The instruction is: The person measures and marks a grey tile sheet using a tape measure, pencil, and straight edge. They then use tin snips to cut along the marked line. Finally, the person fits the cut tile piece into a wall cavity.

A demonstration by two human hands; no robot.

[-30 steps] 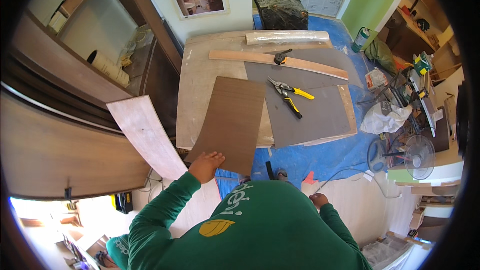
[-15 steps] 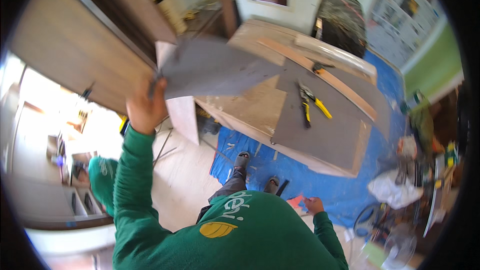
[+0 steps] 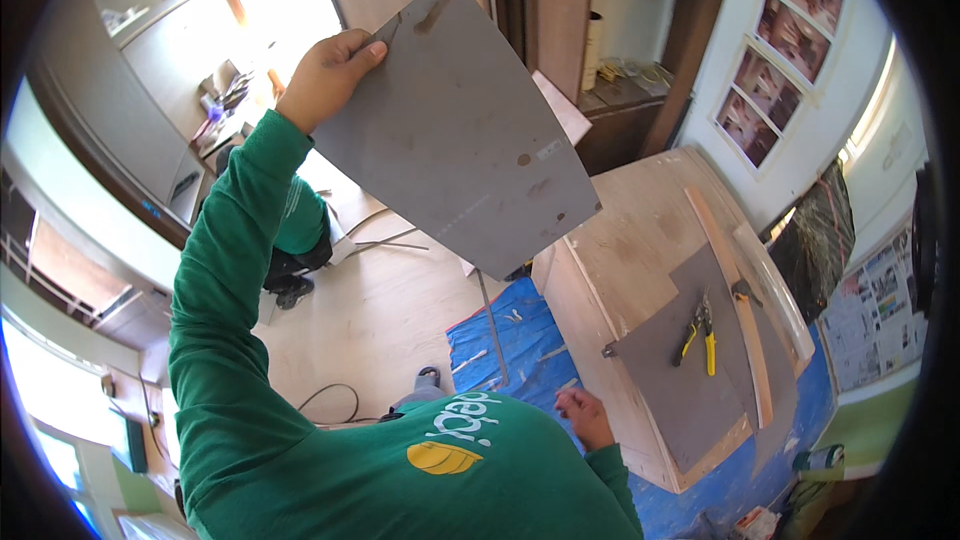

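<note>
My left hand [image 3: 332, 75], raised at the upper left, pinches the corner of a stiff grey sheet [image 3: 450, 130] between thumb and fingers. Several dark brown stains mark the sheet, which hangs tilted in the air. My right hand [image 3: 585, 418] is low in front of my body, near the side of a wooden worktop [image 3: 640, 195]; its fingers are curled in, and nothing shows in them. On that worktop lies another grey sheet [image 3: 650, 370], with yellow-and-black snips [image 3: 700, 335] on top. Beside the snips runs a long wooden strip [image 3: 722, 285].
A small black tool [image 3: 742, 291] lies on the strip, and a clear plastic roll [image 3: 775, 290] borders the worktop's far edge. Blue sheeting [image 3: 510, 340] covers floor beneath. At the left, another person in a green top [image 3: 303, 225] is bent low. A loose cable [image 3: 335, 390] lies on the floor.
My view has swung left. The grey sheet in my left hand has turned from nearly edge-on to broad side toward me. My right hand is now nearer the worktop.
</note>
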